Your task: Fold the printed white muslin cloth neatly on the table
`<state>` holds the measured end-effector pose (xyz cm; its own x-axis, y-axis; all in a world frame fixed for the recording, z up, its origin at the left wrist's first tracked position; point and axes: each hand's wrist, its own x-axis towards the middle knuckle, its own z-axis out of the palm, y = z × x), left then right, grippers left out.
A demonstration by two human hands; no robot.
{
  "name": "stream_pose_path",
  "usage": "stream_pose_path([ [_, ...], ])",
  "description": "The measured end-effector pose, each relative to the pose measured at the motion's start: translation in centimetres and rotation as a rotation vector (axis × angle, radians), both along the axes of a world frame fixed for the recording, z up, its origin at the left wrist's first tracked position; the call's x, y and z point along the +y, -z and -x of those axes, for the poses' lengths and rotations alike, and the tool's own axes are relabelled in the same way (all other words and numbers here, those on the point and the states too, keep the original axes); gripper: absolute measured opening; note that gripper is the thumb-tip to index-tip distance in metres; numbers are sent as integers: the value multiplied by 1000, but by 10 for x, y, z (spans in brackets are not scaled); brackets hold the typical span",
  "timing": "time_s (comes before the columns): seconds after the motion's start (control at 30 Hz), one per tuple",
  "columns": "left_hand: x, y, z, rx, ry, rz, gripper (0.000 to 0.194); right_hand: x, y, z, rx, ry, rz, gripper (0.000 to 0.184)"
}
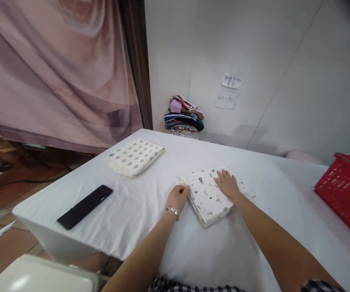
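Note:
A folded white cloth with small printed figures [207,198] lies on the white table [150,202] in front of me. My right hand [227,183] rests flat on top of it, fingers stretched out. My left hand [178,197] is at the cloth's left edge, fingers curled and pinching that edge. A silver bracelet sits on my left wrist. A second folded cloth [134,157], cream with grey and yellow spots, lies further off to the left on the table.
A long black flat object [84,206] lies near the table's left edge. A red plastic basket [346,192] stands at the right. A pile of folded coloured clothes [183,117] sits against the white wall, under two paper notes [227,92]. Pink curtain hangs at left.

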<state>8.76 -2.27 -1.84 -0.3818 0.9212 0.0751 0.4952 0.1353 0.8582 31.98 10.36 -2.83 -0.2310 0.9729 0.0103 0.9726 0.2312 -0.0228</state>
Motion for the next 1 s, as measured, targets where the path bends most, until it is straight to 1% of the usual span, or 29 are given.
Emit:
stream_pose_path([
  [0.07, 3, -6, -4, 18, 6, 55, 39, 0, 0, 0, 2, 8, -2, 54],
  [0.17, 7, -13, -7, 83, 16, 191, 45, 0, -1, 0, 1, 9, -14, 53],
  [0.23, 10, -16, -8, 138, 28, 263, 45, 0, -1, 1, 4, 10, -12, 53],
  [0.3, 12, -16, -9, 181, 37, 306, 39, 0, -1, 1, 4, 12, -9, 53],
  [0.43, 11, -13, -9, 223, 45, 303, 24, 0, -1, 1, 4, 18, -2, 53],
  [0.6, 9, -11, -8, 233, 53, 290, 20, -1, -3, 1, -1, 13, 8, 55],
  [0.67, 11, -11, -8, 234, 46, 304, 21, -1, -2, 0, 1, 9, 1, 55],
  [0.83, 22, -12, -6, 284, 6, 328, 39, 1, 1, 0, 2, 8, -11, 54],
  [1.0, 27, -11, -4, 361, 39, 344, 32, 0, 0, 1, 37, 8, -4, 55],
])
